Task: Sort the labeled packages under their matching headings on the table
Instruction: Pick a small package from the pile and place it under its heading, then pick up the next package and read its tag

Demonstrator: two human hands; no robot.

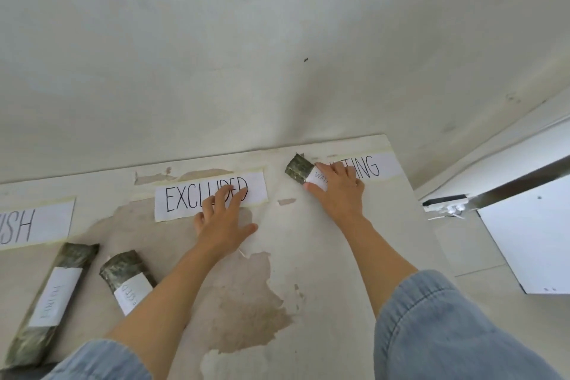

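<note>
Right hand [336, 191] grips package [303, 172] by WAITING heading [370, 167]

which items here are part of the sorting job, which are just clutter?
Job:
- three headings: one ending ISH, EXCLUDED, one ending TING
- package under right hand, at the TING heading
- long package and short package, below the ISH heading
- left hand, flat on EXCLUDED

Not job:
- white board and metal bar, off the table's right side

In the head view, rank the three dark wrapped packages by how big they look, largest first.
1. Long package, lower left, largest.
2. Middle package, partly hidden by the arm.
3. Package under the right hand: smallest, but farthest and mostly covered, so unsure.
</note>
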